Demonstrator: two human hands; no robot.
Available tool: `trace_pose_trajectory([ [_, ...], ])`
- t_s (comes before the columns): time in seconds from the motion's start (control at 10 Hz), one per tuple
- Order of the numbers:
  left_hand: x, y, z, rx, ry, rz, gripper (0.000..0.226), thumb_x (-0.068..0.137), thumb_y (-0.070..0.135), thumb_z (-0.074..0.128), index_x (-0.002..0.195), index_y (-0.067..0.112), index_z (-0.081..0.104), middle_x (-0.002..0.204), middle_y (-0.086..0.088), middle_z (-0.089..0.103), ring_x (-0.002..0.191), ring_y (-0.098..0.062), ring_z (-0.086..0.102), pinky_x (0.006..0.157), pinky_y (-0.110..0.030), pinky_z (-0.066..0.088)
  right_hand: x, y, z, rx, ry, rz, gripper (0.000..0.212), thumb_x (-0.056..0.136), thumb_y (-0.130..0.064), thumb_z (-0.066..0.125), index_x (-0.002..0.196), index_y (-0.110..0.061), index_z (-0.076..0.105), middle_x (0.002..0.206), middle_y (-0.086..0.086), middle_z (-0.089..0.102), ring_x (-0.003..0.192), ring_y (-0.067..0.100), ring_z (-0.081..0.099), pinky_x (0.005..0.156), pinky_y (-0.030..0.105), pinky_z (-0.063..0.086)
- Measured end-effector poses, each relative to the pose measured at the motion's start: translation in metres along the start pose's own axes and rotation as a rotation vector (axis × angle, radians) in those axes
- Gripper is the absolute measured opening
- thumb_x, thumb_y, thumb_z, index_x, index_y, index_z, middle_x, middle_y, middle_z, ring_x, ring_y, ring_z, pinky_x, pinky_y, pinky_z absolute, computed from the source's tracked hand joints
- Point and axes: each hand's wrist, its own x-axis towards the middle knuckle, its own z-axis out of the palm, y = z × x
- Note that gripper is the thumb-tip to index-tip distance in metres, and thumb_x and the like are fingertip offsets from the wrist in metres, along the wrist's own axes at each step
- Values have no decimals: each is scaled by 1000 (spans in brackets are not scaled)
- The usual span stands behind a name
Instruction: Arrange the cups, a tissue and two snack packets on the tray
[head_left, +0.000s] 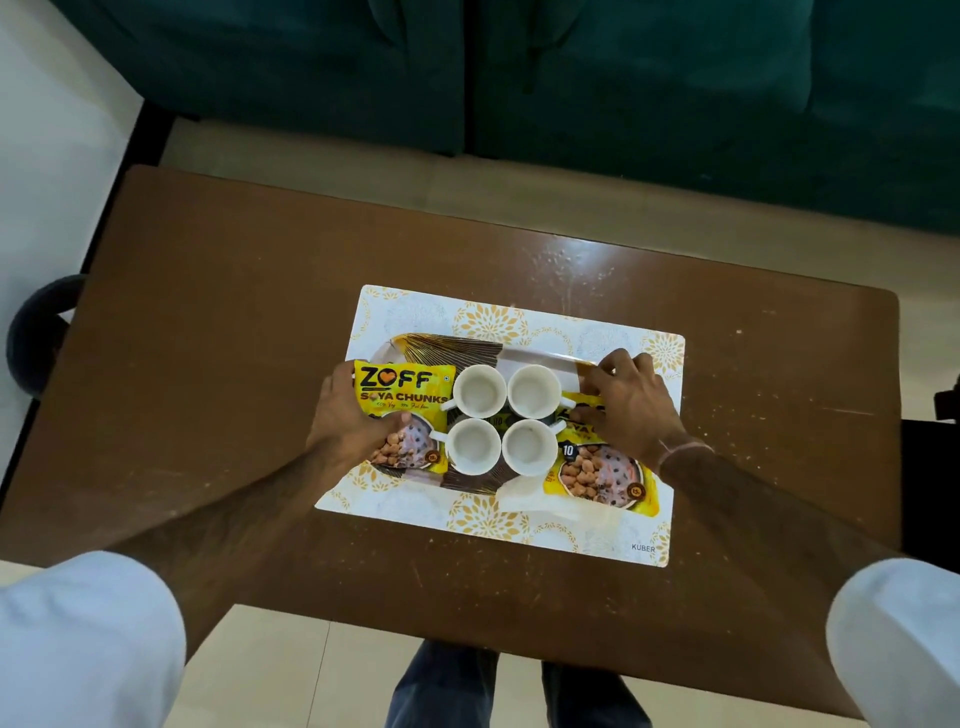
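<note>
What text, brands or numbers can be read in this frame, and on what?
"ZOFF" and "SOYA CHUNKS": left packet, held by the left hand. The small line beneath is too blurred to read.
"10" and part of "SOYA": right packet, its top covered by the right hand.
"KUBER": near right corner of the mat.
Round price badges on both packets: too small to read.
Cups: no text.

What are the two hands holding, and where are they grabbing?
The left hand grips the left snack packet along its left edge. The right hand grips the right snack packet at its top end. Both packets lie on the tray.
</note>
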Motion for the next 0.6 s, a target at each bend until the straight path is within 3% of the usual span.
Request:
trace_pose_trajectory([
  [0.2, -6, -1, 4, -2, 8, 0, 75, 67, 26, 90, 128, 19, 46, 124, -10, 55, 112, -24, 58, 95, -49, 52, 0, 0, 0, -2, -3, -5, 41, 86, -47, 67, 114, -18, 61, 125, 8, 48, 112, 32, 40, 89, 46, 43],
  [0.3, -7, 7, 3, 42, 82, -15, 92, 70, 31, 88, 145, 20, 35, 140, -11, 43, 126, -22, 45, 104, -41, 43, -4, -4, -5, 21, 2, 22, 40, 85, -41, 64, 117, -18, 57, 127, 9, 48, 112, 32, 42, 90, 46, 41],
  [0.4, -11, 20, 4, 210, 158, 35, 94, 74, 36, 83, 148, 19, 29, 147, -13, 37, 134, -33, 35, 106, -49, 39, -8, -10, -10, 65, -16, 58, 49, 84, -35, 61, 129, -16, 50, 135, 10, 45, 117, 33, 43, 93, 47, 40],
  [0.6, -17, 69, -1, 453, 46, 109, 91, 79, 47, 72, 153, 23, 25, 161, -8, 26, 144, -33, 26, 113, -54, 28, -9, -23, -46, 134, -57, 103, 64, 91, -33, 52, 148, -13, 32, 156, 12, 29, 136, 38, 35, 106, 52, 36],
])
